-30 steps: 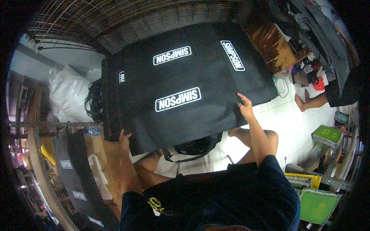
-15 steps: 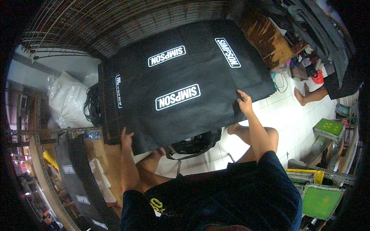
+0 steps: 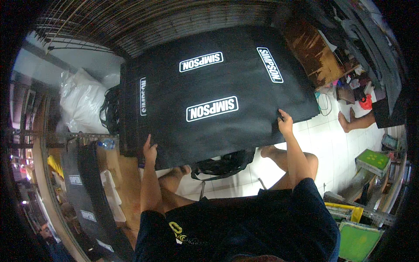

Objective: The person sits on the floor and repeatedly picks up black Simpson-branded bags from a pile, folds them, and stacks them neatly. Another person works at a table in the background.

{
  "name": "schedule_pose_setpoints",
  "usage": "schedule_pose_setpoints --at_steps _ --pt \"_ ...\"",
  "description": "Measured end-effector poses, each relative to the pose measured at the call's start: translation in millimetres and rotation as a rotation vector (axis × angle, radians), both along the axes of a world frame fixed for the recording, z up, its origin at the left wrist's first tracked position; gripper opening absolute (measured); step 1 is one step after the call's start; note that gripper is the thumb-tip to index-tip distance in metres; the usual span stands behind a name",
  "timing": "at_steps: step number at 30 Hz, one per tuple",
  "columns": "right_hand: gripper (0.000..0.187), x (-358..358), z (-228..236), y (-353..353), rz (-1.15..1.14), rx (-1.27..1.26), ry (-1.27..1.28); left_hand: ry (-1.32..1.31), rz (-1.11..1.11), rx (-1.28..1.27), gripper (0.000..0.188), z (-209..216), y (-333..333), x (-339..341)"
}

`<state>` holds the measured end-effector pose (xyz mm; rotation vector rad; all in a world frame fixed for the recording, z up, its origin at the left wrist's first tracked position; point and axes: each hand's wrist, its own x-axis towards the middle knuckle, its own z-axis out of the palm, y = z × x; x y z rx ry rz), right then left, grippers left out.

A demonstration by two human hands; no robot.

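A broad black fabric sheet (image 3: 174, 87) with white printed labels lies over a stack of similar black sheets. My left hand (image 3: 149, 150) is at its near left corner, index finger pointing away and thumb turned inward, pinching the fabric. At the near right edge, my right hand (image 3: 285, 122) has thumb and index finger closed on the sheet, with a small fold beside the thumb. Fingertips under the fabric are hidden. Below the near edge hangs a bundle of black straps or fabric (image 3: 224, 163).
A wire rack (image 3: 174, 22) stands behind the stack. White plastic bags (image 3: 83, 102) sit at left, above more labelled black fabric (image 3: 83, 187). Green-panelled frames (image 3: 362, 238) are at lower right. Another person's bare foot (image 3: 345, 122) rests on the tiled floor (image 3: 331, 153).
The sheet lies flatter, and its left label now shows whole. Both hands and the stack appear a little further right in the picture. My grip looks much the same.
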<state>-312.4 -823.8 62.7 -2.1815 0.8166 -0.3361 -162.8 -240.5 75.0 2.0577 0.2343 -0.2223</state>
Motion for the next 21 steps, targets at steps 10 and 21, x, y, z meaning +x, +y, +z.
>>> schedule_pose_setpoints --at_steps 10,21 --pt "0.041 7.1 3.3 1.7 -0.034 -0.056 0.04 0.002 0.013 0.376 0.052 -5.1 -2.3 -3.2" --pt "0.041 8.7 -3.3 3.7 -0.033 -0.087 0.033 -0.026 0.011 0.368 0.047 -3.9 -0.9 -7.5"
